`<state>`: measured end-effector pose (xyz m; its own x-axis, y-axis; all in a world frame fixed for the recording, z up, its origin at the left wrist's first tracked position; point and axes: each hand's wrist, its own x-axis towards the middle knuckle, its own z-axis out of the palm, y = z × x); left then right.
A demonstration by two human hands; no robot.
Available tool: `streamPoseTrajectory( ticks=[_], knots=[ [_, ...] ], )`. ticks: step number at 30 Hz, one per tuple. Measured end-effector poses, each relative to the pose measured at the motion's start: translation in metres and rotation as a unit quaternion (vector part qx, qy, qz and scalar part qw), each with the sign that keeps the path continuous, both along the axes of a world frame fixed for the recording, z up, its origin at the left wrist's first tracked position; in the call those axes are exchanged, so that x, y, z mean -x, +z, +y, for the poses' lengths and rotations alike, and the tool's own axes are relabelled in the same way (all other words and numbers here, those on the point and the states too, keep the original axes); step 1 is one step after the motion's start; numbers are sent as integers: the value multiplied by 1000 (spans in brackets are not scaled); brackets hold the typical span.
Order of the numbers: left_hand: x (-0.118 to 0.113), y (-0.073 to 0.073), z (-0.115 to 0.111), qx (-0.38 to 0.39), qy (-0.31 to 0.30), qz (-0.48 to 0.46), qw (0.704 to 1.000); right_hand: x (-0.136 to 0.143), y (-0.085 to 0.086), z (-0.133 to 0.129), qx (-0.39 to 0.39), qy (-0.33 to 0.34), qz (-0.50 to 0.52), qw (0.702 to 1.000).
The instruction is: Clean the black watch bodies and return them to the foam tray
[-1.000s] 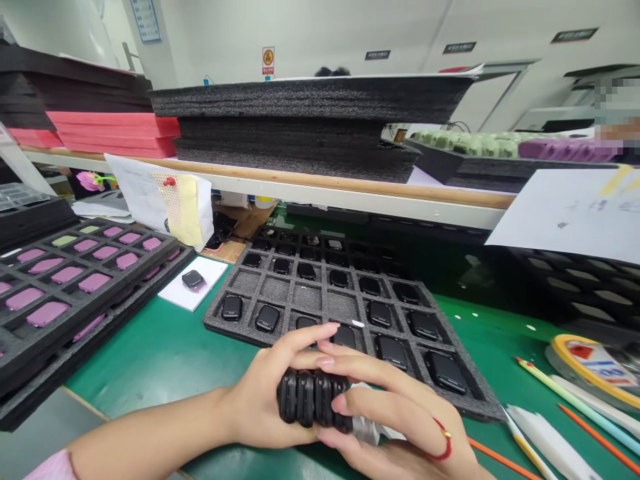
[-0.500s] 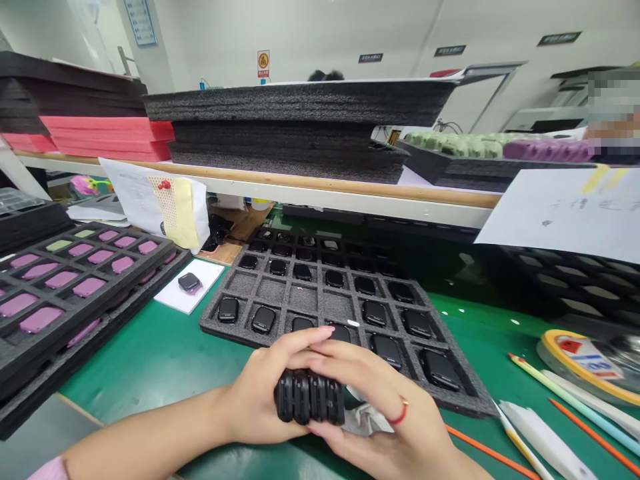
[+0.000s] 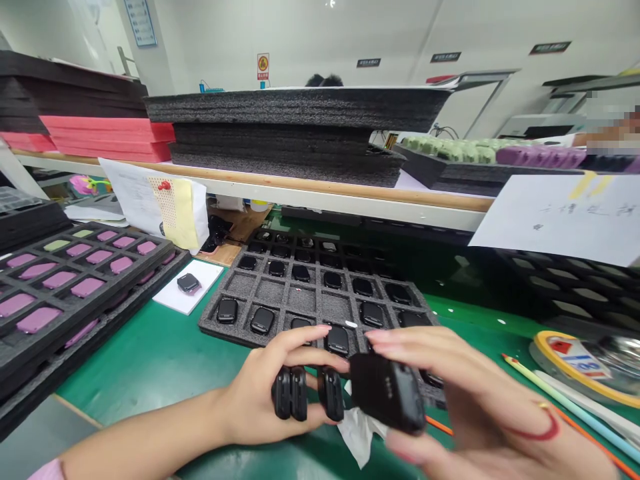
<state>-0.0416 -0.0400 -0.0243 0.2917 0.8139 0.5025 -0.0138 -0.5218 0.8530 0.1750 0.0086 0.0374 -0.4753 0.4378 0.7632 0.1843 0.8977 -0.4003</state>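
Several black watch-like cases [image 3: 290,393] stand on edge in my left hand [image 3: 257,393], with a gap between them where a finger shows. My right hand [image 3: 465,400] grips one larger-looking black case [image 3: 385,392] between thumb and fingers, just right of the others and slightly blurred. Behind both hands lies a dark grey foam tray [image 3: 210,321] with black cases in many compartments; some compartments in its middle row are bare. A crumpled white cloth or tissue [image 3: 361,437] is below the case in my right hand.
Foam trays of purple pieces [image 3: 87,287] are at left. One black case [image 3: 188,283] rests on white paper [image 3: 173,303]. A shelf [image 3: 300,193] carries foam stacks. At right are yellow tape [image 3: 543,360] and pens [image 3: 550,387]. A person's blurred hand is at upper right.
My right hand has moved right, away from my left hand, taking one black case from the row. The cases left behind now have a gap between them.
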Motion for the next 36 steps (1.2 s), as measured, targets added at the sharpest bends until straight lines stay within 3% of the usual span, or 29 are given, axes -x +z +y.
streamPoseTrajectory(
  ticks=[2, 5, 13, 19, 25, 31, 33, 36],
  knots=[
    [-1, 3, -2, 18, -2, -19, 1000, -9, 5, 8, 12, -13, -29, 999],
    [-1, 5, -4, 20, 0, -22, 1000, -11, 6, 15, 22, 28, -67, 997],
    [1, 0, -2, -1, 9, 27, 1000, 15, -23, 1, 67, 128, -40, 989],
    [-3, 4, -5, 86, -3, -49, 995, 15, -26, -1, 39, 146, -43, 988],
    [-7, 6, -6, 247, -97, -180, 947, 13, -29, 4, 73, 142, 32, 987],
    [-12, 3, -6, 406, -93, -291, 862, 15, -33, 9, 40, 128, 37, 990],
    [-13, 5, -5, 416, -71, -296, 857, 17, -33, 10, 19, 121, 22, 992],
    [-12, 6, -3, 399, -37, -274, 874, 16, -29, 9, 33, 125, 10, 992]
  ],
)
